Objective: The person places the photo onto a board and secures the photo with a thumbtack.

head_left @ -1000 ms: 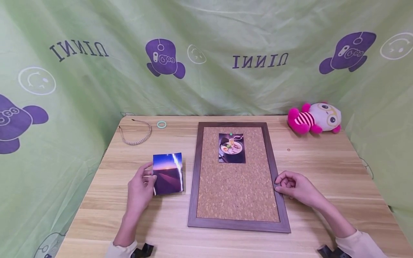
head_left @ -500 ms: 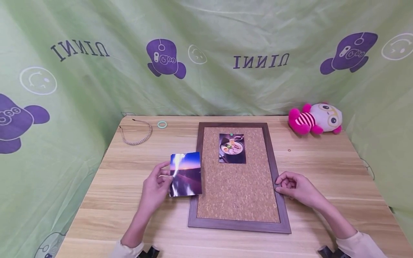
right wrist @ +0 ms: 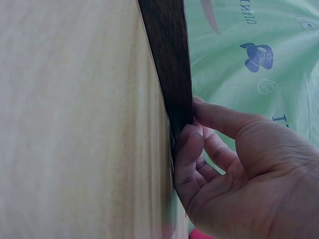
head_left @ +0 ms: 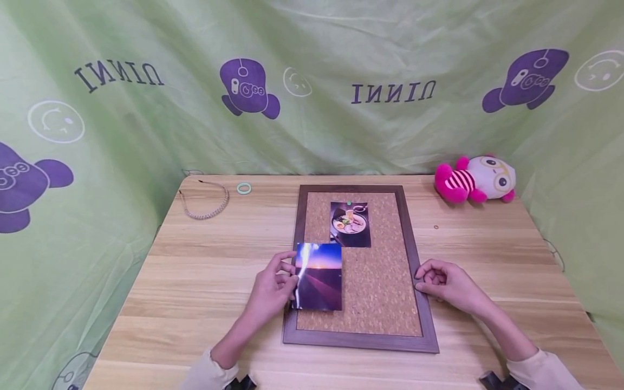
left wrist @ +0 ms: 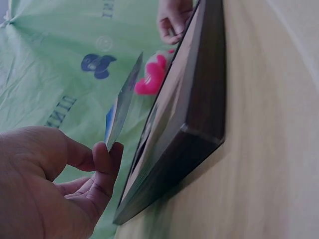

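In the head view my left hand [head_left: 273, 287] pinches the left edge of a glossy sunset photo [head_left: 319, 279]. The left wrist view shows this photo [left wrist: 122, 107] tilted and held apart from the board's surface. Below it lies a framed corkboard [head_left: 370, 292], its left frame strip partly covered by the photo. At the top of the cork a ramen photo [head_left: 351, 222] hangs from a green pushpin [head_left: 349, 203], its lower left corner overlapped by the sunset photo. With curled fingers, my right hand [head_left: 446, 281] grips the dark right frame edge, seen close in the right wrist view.
A beaded headband [head_left: 207, 214] and a mint-green ring [head_left: 244, 188] lie at the back left of the wooden table [head_left: 161, 303]. A pink plush toy [head_left: 473, 179] lies at the back right. One tiny ring [head_left: 436, 227] sits right of the board. Green curtains surround the table.
My left hand has carried the sunset photo rightward from beside the corkboard to over its left half. The right hand and the board have stayed in place.
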A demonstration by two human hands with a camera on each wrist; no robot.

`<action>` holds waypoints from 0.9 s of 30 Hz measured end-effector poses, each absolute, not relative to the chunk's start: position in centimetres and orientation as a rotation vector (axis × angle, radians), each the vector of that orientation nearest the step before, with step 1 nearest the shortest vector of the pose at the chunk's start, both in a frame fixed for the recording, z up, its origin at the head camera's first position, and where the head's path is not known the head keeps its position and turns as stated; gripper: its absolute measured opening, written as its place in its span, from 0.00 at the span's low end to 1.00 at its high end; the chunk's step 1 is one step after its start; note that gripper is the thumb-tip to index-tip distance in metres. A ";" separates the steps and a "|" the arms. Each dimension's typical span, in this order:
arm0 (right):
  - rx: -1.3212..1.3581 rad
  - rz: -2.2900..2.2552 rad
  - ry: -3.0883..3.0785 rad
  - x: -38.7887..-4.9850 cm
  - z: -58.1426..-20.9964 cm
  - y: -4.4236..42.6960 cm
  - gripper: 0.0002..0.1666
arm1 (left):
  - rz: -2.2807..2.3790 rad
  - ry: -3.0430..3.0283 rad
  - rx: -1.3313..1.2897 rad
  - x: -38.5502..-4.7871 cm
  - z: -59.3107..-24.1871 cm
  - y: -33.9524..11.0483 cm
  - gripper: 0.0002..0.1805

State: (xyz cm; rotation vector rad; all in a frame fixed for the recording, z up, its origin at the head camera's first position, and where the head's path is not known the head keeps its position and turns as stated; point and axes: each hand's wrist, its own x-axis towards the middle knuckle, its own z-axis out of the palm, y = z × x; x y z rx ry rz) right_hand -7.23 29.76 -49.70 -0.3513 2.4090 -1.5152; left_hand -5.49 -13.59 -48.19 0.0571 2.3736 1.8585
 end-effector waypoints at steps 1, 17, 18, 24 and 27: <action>-0.348 -1.514 2.410 -7.2 -49.7 29.8 0.09 | 1.857 2.359 0.082 -5.4 -48.4 -13.2 0.32; -0.329 -1.499 2.419 -7.2 -49.7 29.7 0.09 | 1.813 2.194 0.214 -6.1 -49.7 -8.8 0.36; -0.330 -1.498 2.421 -7.3 -49.7 29.7 0.09 | 1.812 2.189 0.207 -6.2 -49.7 -8.7 0.35; -0.344 -1.504 2.418 -7.3 -49.7 29.7 0.09 | 1.837 2.146 0.168 -6.7 -49.7 -7.8 0.35; -0.363 -1.515 2.416 -7.2 -49.7 29.8 0.09 | 1.865 2.118 0.155 -7.0 -49.8 -7.5 0.35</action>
